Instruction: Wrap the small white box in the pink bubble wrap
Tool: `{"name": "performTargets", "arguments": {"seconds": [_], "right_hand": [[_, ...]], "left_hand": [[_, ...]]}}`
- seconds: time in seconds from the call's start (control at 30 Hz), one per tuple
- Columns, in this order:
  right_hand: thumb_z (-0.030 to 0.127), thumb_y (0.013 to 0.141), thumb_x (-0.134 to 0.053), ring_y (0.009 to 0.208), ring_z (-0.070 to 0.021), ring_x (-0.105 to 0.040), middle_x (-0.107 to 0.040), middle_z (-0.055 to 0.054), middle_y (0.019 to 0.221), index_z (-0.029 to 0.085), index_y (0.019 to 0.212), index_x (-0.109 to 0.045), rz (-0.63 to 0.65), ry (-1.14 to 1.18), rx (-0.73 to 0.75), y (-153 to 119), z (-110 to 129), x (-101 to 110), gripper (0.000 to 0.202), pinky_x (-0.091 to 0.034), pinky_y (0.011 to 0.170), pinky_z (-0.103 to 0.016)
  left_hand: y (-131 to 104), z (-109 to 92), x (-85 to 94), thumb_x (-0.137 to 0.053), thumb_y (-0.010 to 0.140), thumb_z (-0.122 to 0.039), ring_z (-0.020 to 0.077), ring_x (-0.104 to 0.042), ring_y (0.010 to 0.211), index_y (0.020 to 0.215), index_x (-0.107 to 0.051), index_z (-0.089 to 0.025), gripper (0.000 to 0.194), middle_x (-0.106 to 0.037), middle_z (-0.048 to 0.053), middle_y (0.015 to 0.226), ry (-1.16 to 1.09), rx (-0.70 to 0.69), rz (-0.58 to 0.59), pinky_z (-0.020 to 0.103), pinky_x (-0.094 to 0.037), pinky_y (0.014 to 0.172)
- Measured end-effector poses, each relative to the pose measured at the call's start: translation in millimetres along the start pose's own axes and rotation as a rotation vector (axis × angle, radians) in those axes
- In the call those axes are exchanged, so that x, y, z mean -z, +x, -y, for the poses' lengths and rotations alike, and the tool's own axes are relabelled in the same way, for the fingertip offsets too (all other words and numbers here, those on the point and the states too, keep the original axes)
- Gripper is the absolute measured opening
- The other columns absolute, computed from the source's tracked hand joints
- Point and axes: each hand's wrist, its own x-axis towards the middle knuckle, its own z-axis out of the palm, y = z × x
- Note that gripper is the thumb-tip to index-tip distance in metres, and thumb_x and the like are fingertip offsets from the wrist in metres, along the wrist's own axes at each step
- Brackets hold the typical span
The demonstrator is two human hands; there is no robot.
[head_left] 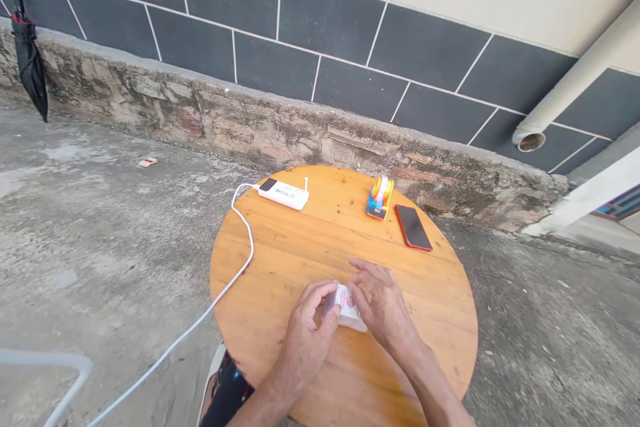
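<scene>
I see my left hand (313,320) curled about halfway closed, fingers and thumb pinching the left end of a small white packet (347,309) that lies near the middle of the round wooden table (280,260), somewhat toward its near edge. My right hand (381,300) is more open, its fingers spread flat and pressing down on the packet's right side, thumb tucked against it. Both hands touch the packet at once, so it sits between them and is partly hidden.

What I can see of the packet is white and flat, with a patch of red or pink print on its top face; the print is too small for me to read. Its long axis seems to run from upper left to lower right across the tabletop, with the lower corner poking out below my right hand toward the near edge. I cannot tell which end is its top.

Near the far edge of the table lies a white power strip (283,194), its white cable (240,267) running off the left edge down to the concrete floor. To the right along the far edge stands an orange and blue tape dispenser (379,198), and just beside it a phone with a red rim (413,227) lies face up, dark screen showing.
</scene>
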Motion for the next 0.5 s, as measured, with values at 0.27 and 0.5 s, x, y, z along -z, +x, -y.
{"name": "performTargets", "arguments": {"seconds": [0.27,0.5], "right_hand": [[0.019,0.085,-0.046,0.109,-0.023,-0.058,-0.064,-0.008,0.113,0.022,0.075,-0.055,0.064,0.2,-0.18,15.1,-3.8,3.0,0.014,-0.043,0.087,-0.037],[0.022,0.085,-0.047,0.108,-0.0219,-0.059,-0.061,-0.008,0.119,0.022,0.076,-0.054,0.057,0.244,-0.19,23.7,-0.4,15.4,0.012,-0.043,0.088,-0.036]], "left_hand": [[-2.8,6.7,-3.7,-0.051,0.075,-0.009,0.02,-0.059,0.105,0.116,-0.057,-0.02,0.043,-0.06,0.008,0.116,0.05,-0.029,-0.038,0.036,-0.049,0.093],[-7.9,8.4,-3.3,-0.05,0.073,-0.006,0.0248,-0.049,0.122,0.125,-0.054,-0.022,0.054,-0.052,0.011,0.13,0.195,-0.211,0.021,0.042,-0.043,0.102]]}}
